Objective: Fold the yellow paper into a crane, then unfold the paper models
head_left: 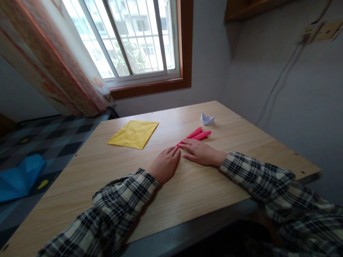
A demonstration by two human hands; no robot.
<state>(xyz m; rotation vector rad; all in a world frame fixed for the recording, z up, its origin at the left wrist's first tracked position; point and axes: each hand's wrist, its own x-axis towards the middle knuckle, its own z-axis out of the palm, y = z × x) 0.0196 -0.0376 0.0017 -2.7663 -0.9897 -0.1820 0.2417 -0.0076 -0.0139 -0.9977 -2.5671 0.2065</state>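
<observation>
Head view: looks forward and down over a light wooden table [187,207], its far edge below a barred window [146,35].
Red folded paper [203,135]: lies on the table right of the middle, slanting away to the right; its far end splits into two narrow prongs, while its near end is largely hidden by fingers.
Left hand [164,165]: rests low on the table with fingers bent forward, their tips at the near end of the red folded paper; whether they pinch it cannot be told.
Right hand [202,152]: laid palm down, fingers stretched across the near part of the red folded paper, thumb spread apart toward the person.
Between the hands: fingertips close together over the same end of the paper, wrists well apart.
Plaid sleeves [125,196]: black and cream, covering both arms down to the wrists.
Yellow paper [133,134]: flat and creased, toward the table's far left.
White paper boat [207,120]: upright beyond the red prongs, near the far right corner.
Blue paper [21,176]: folded, on a dark checked cloth [69,137] left of the table.
Curtain [66,60]: orange and cream, hanging left of the window.
Wall socket [325,31]: upper right, a cable [278,76] trailing down from it.
</observation>
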